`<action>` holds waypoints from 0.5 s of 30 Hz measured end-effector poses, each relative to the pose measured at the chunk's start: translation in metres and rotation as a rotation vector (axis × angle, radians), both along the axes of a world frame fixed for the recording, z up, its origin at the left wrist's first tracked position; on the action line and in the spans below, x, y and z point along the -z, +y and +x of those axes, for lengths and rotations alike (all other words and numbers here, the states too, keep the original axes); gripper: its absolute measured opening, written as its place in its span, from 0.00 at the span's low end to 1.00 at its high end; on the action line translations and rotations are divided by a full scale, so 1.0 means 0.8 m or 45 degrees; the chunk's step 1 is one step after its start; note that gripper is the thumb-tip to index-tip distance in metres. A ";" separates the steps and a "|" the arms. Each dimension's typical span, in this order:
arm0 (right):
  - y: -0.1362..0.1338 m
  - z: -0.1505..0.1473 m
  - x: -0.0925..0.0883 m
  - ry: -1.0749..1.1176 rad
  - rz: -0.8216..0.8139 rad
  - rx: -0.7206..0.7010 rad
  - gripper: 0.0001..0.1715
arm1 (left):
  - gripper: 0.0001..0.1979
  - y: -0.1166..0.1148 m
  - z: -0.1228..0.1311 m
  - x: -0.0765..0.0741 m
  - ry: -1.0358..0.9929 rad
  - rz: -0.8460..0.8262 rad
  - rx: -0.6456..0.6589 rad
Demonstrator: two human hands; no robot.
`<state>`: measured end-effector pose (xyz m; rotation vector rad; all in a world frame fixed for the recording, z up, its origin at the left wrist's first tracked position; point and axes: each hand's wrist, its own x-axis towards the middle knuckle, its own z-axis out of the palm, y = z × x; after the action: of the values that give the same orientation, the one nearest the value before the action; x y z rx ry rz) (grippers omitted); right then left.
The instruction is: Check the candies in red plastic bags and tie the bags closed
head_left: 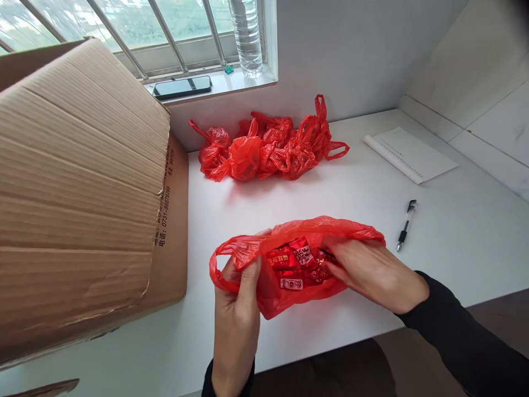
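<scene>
My left hand [239, 309] is closed on the left edge of a red plastic bag [285, 303], thumb on the inner side, near the bag's handle loop. The bag's mouth gapes toward me. Several small red wrapped candies [303, 253] with gold and white print lie inside. My right hand [367, 267] reaches into the bag from the right. Its thumb and fingers come together on a dark red wrapped candy [322, 259]; the fingertips are partly hidden among the wrappers.
Several knotted red plastic bags [246, 157] sit by the wall. A large cardboard box [82, 193] fills the left. A paper sheet [409, 154] and pen [406, 226] lie at right. A phone [182, 86] and water bottle [248, 41] occupy the windowsill.
</scene>
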<state>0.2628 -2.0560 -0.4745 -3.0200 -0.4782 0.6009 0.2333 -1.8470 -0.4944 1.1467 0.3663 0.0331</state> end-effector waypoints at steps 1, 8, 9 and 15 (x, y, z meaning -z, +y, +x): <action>0.000 0.000 0.000 -0.010 -0.001 -0.007 0.10 | 0.19 0.000 0.000 -0.001 -0.003 0.012 -0.005; 0.005 0.000 0.001 0.007 -0.018 -0.033 0.14 | 0.19 0.001 0.000 -0.002 0.015 0.011 -0.010; 0.004 0.000 0.002 0.005 -0.016 -0.044 0.15 | 0.19 0.001 -0.001 -0.001 0.020 0.011 -0.013; 0.000 0.001 0.008 0.033 0.040 -0.053 0.14 | 0.19 0.002 0.000 0.003 0.017 0.019 -0.033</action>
<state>0.2634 -2.0556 -0.4811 -2.9759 -0.5448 0.6284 0.2331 -1.8452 -0.4967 1.1574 0.3933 0.0510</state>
